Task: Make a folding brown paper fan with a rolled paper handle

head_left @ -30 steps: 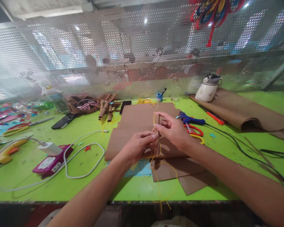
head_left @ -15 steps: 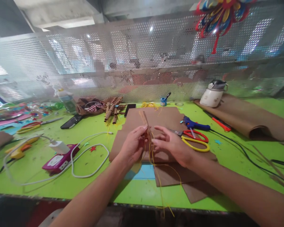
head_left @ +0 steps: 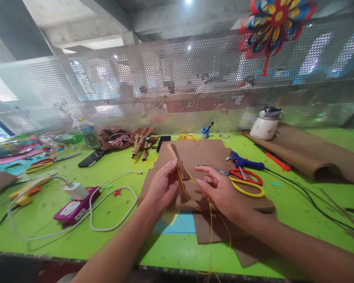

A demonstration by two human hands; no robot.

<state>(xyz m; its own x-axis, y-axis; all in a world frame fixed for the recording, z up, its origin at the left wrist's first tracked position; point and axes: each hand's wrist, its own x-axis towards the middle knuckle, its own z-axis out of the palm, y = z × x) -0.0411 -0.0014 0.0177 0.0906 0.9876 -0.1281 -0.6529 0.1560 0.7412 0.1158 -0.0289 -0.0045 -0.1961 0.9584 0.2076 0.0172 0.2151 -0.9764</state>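
My left hand (head_left: 163,184) is closed around a small folded strip of brown paper (head_left: 179,159), which tilts up and to the left. Yellow string (head_left: 211,232) runs from the strip to my right hand (head_left: 218,190), where thumb and curled fingers pinch it while the index finger points out. Its loose ends hang past the table's front edge. Both hands are above stacked brown paper sheets (head_left: 203,151). Scissors with red and yellow handles (head_left: 247,188) lie beside my right hand, and a blue glue gun (head_left: 247,161) rests just behind them.
At left are a purple power strip (head_left: 73,208) with a white cable, a yellow glue gun (head_left: 26,192) and a phone (head_left: 91,158). Small paper rolls (head_left: 140,144) lie at the back. A white flask (head_left: 266,124) and rolled brown paper (head_left: 309,153) occupy the right. A perforated screen rises behind.
My right hand has moved right, away from my left, drawing the yellow string out sideways. The brown strip in my left hand now shows more fully. The view has tipped slightly upward.
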